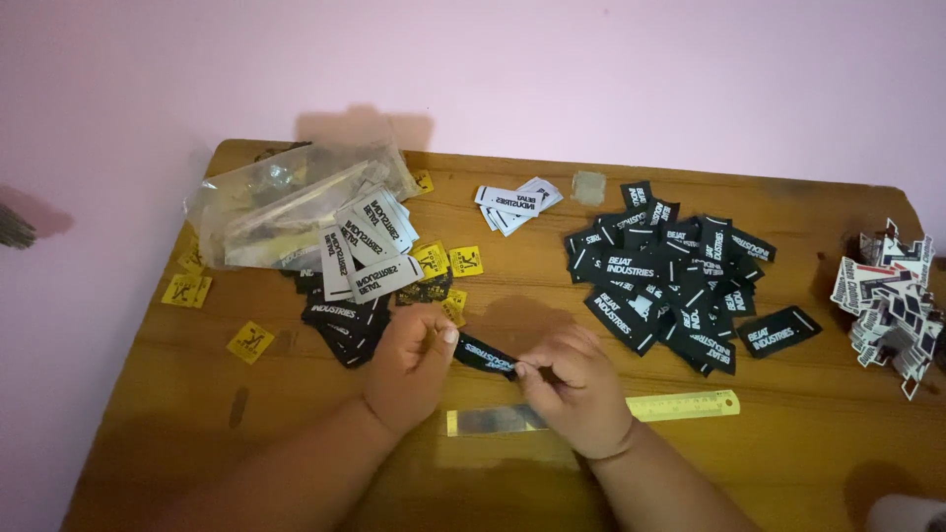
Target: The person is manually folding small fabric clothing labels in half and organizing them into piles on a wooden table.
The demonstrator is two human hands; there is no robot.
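I pinch a black woven label (pixel 486 356) between my left hand (pixel 414 363) and right hand (pixel 576 392), fingertips at each end, just above the yellow ruler (pixel 680 405). I seem mid-fold; next needs ends aligned squarely.

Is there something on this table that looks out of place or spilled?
A few yellow labels lie scattered alone near the table's left edge, away from the piles. The black labels form a loose heap, not a stack.
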